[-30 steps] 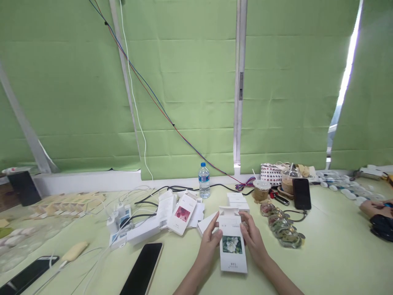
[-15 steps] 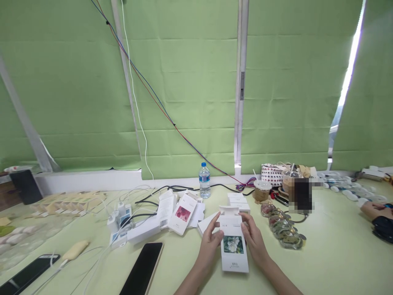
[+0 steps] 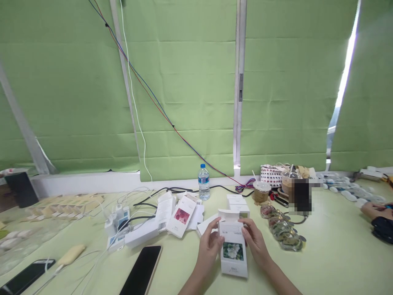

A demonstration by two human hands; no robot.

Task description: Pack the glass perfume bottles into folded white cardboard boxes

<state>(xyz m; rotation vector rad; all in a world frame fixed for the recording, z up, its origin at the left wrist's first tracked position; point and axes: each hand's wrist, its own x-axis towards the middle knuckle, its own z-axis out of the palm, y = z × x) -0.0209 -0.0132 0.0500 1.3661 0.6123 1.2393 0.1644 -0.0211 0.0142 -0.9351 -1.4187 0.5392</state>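
Note:
A white cardboard box (image 3: 233, 264) with a picture of a white flower is held between my two hands, its top flap standing up at the far end. My left hand (image 3: 210, 241) grips the box's left edge near the flap, fingers bent. On the opposite edge, my right hand (image 3: 255, 241) has its thumb and fingers closed on the cardboard. Just beyond lie a stack of white boxes (image 3: 237, 201) and a white box (image 3: 204, 224) partly hidden by my left hand. The inside of the held box is hidden.
Left of my hands are a box with a pink flower picture (image 3: 181, 216), a black-screened phone (image 3: 141, 270) and a power strip (image 3: 115, 239) with cables. Farther back stands a water bottle (image 3: 204, 182). Several round clear packets (image 3: 284, 231) lie right; another person's hand (image 3: 376, 209) shows at the far right.
The box's top flap now stands more raised and spread. My right fingers have shifted slightly toward the flap, and the view has moved a little.

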